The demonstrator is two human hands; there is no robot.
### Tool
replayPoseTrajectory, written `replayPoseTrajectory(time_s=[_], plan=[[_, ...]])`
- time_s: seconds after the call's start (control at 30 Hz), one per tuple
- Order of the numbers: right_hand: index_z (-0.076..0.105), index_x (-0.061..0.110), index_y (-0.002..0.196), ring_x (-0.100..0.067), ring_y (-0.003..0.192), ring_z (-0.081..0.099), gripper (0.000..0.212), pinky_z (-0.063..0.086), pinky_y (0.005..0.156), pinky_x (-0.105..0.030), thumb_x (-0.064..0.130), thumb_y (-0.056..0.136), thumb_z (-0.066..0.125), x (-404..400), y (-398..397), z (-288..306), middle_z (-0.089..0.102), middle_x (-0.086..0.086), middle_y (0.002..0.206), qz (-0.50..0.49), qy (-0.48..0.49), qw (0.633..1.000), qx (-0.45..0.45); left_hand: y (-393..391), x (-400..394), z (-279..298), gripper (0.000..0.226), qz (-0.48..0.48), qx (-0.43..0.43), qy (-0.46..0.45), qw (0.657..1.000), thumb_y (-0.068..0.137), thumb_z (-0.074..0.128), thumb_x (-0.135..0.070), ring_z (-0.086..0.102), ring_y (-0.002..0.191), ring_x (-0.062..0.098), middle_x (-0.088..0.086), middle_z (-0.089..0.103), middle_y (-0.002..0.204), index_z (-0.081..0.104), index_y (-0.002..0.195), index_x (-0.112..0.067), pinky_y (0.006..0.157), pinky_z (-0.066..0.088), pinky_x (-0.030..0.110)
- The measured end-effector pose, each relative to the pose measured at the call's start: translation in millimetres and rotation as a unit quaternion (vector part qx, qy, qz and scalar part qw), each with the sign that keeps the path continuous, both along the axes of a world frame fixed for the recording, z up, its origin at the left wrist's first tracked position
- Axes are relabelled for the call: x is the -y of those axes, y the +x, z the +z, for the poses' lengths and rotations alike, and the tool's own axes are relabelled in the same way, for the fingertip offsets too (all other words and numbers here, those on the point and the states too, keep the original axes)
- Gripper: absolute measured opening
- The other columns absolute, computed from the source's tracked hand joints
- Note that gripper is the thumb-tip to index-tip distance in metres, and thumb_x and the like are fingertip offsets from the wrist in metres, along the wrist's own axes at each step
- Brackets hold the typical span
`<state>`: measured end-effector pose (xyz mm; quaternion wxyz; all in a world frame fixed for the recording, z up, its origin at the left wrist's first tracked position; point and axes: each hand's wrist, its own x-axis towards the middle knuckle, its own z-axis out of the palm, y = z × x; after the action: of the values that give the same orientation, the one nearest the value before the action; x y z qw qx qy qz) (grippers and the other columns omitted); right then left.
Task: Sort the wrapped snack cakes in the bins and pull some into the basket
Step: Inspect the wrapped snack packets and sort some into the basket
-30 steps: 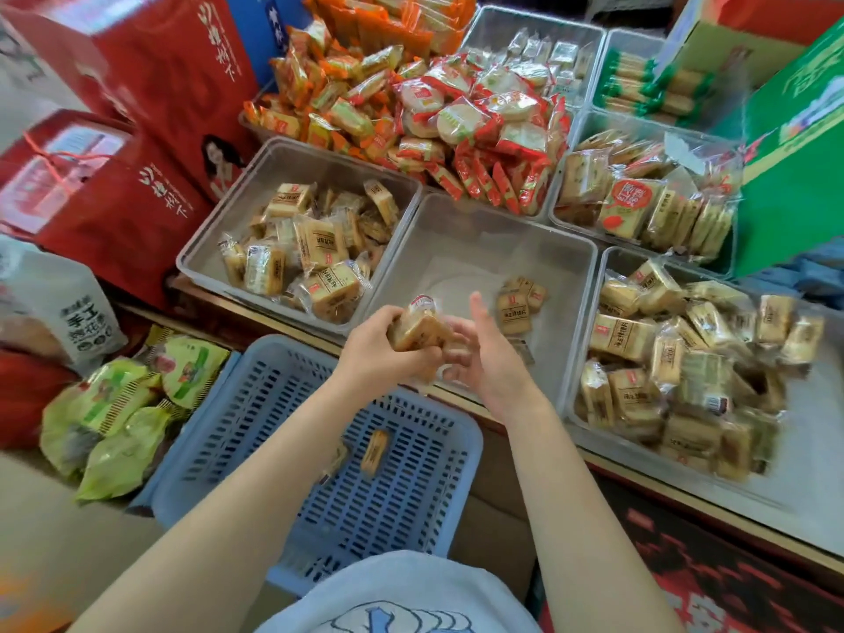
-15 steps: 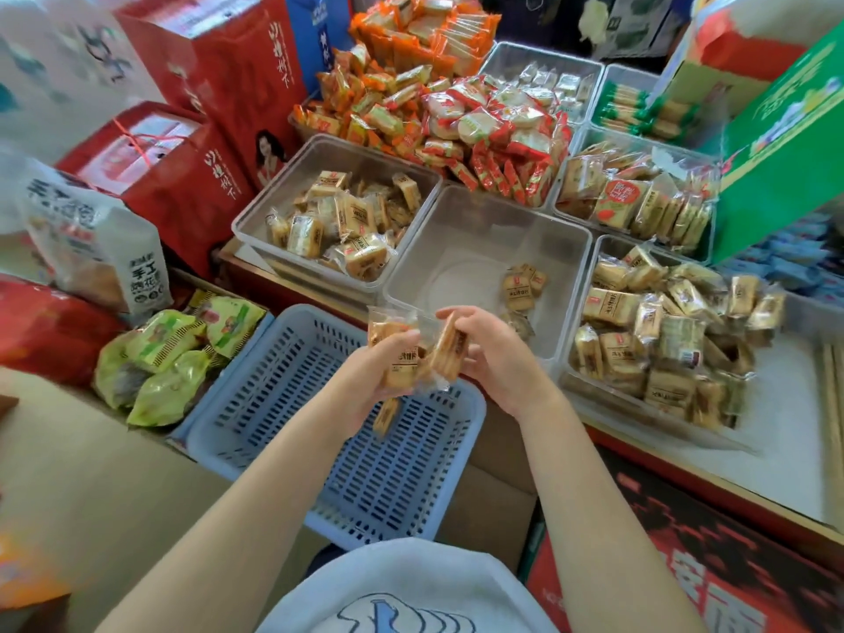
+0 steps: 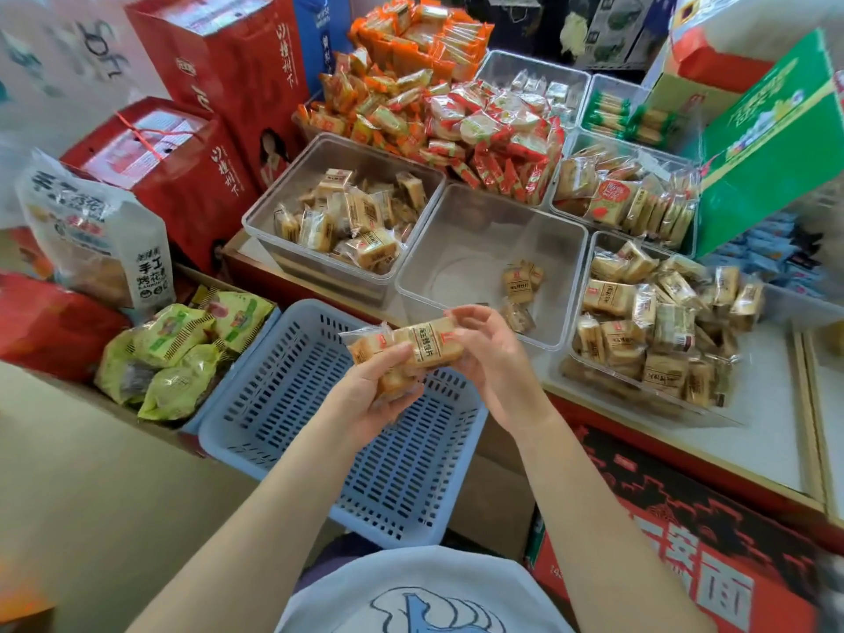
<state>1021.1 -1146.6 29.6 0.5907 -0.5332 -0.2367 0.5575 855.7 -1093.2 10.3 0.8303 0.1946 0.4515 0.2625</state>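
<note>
Over the blue basket near me, my left hand now cups a small stack of snack cakes, fingers curled round them. Since a second ago they've left the middle bin, ready to drop. My right hand pinches the top cake's end.

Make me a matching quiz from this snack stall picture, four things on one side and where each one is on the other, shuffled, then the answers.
Things:
1. blue basket
2. green snack bags
3. nearly empty clear bin
4. orange wrapped snacks

Places:
A. piled at the back
B. left of the basket
C. between two fuller bins
D. under the left hand and right hand holding the snack cakes

Pairs: 1-D, 2-B, 3-C, 4-A
</note>
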Motion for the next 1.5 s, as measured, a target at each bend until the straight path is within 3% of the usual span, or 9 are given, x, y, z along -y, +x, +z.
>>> replayPoseTrajectory(time_s=[0.1,0.3,0.47,0.6,0.8,1.0,1.1,1.33,1.5], plan=[[0.057,0.013,0.124,-0.019,0.095,0.074,0.021,0.059,0.075,-0.028,0.015,0.103,0.058,-10,-10,-4,0.071,-0.012,0.115,-0.028,-0.052,0.997,0.058,-18,-13,-3,0.054,-0.045,-0.016,0.067,0.997,0.075,0.083,-0.022,0.074,0.096,0.019,0.011,0.076,0.113,0.066,0.125,-0.010,0.092,0.059,0.038],[0.065,0.011,0.103,-0.017,0.080,0.074,0.011,0.060,0.065,-0.028,0.016,0.105,0.055,-32,-31,-12,0.077,-0.005,0.089,-0.053,-0.079,0.990,0.100,-39,-32,-1,0.026,-0.070,-0.040,0.134,0.988,0.087,0.070,-0.010,0.074,0.095,0.015,0.004,0.079,0.102,0.068,0.114,-0.011,0.085,0.060,0.028],[0.069,0.018,0.089,-0.028,0.090,0.072,0.014,0.062,0.083,-0.045,0.014,0.101,0.062,-42,-41,-26,0.073,-0.006,0.088,-0.086,-0.084,0.967,0.223,-48,-44,-6,0.028,-0.030,-0.084,0.168,0.982,0.092,0.067,0.000,0.075,0.093,0.018,0.013,0.077,0.107,0.063,0.120,0.003,0.073,0.058,0.021],[0.066,0.016,0.089,-0.027,0.090,0.069,0.015,0.060,0.083,-0.050,0.015,0.101,0.059,-44,-39,-22,0.070,-0.008,0.088,-0.090,-0.082,0.943,0.310,-50,-51,-9,0.013,-0.014,-0.093,0.163,0.982,0.095,0.066,-0.003,0.072,0.107,0.032,0.019,0.075,0.111,0.062,0.108,-0.004,0.083,0.059,0.035],[0.051,0.014,0.091,-0.019,0.078,0.056,0.020,0.050,0.067,-0.031,0.017,0.108,0.041,-52,-34,-9,0.056,-0.004,0.082,-0.039,-0.078,0.927,0.365,-36,-60,0,0.023,-0.035,-0.105,0.150,0.982,0.093,0.066,0.003,0.072,0.107,0.034,0.020,0.074,0.115,0.061,0.115,-0.003,0.091,0.059,0.041],[0.049,0.018,0.085,-0.024,0.080,0.061,0.026,0.053,0.071,-0.036,0.021,0.110,0.040,-53,-21,-3,0.061,-0.010,0.087,-0.082,-0.081,0.933,0.341,-25,-62,12,0.024,-0.026,-0.081,0.128,0.988,0.092,0.066,0.005,0.074,0.099,0.027,0.016,0.073,0.112,0.059,0.113,-0.006,0.084,0.061,0.036],[0.056,0.017,0.087,-0.025,0.084,0.072,0.023,0.061,0.073,-0.042,0.021,0.108,0.047,-52,-15,2,0.070,-0.011,0.089,-0.105,-0.087,0.948,0.286,-22,-63,11,0.033,-0.023,-0.066,0.113,0.991,0.092,0.066,0.003,0.075,0.099,0.027,0.020,0.071,0.120,0.056,0.123,0.000,0.079,0.063,0.032],[0.066,0.012,0.101,-0.021,0.081,0.076,0.013,0.063,0.066,-0.035,0.025,0.102,0.061,-53,-9,11,0.076,-0.007,0.087,-0.137,-0.086,0.976,0.144,-15,-62,12,0.042,-0.017,-0.068,0.105,0.992,0.093,0.064,0.002,0.077,0.091,0.024,0.021,0.072,0.118,0.051,0.133,0.006,0.070,0.063,0.028],[0.068,0.014,0.103,-0.022,0.084,0.077,0.012,0.063,0.072,-0.043,0.020,0.103,0.058,-50,-13,15,0.077,-0.003,0.084,-0.099,-0.070,0.981,0.148,-19,-60,10,0.039,-0.019,-0.078,0.093,0.992,0.094,0.065,0.001,0.077,0.093,0.025,0.019,0.074,0.114,0.053,0.131,0.003,0.071,0.062,0.028]])
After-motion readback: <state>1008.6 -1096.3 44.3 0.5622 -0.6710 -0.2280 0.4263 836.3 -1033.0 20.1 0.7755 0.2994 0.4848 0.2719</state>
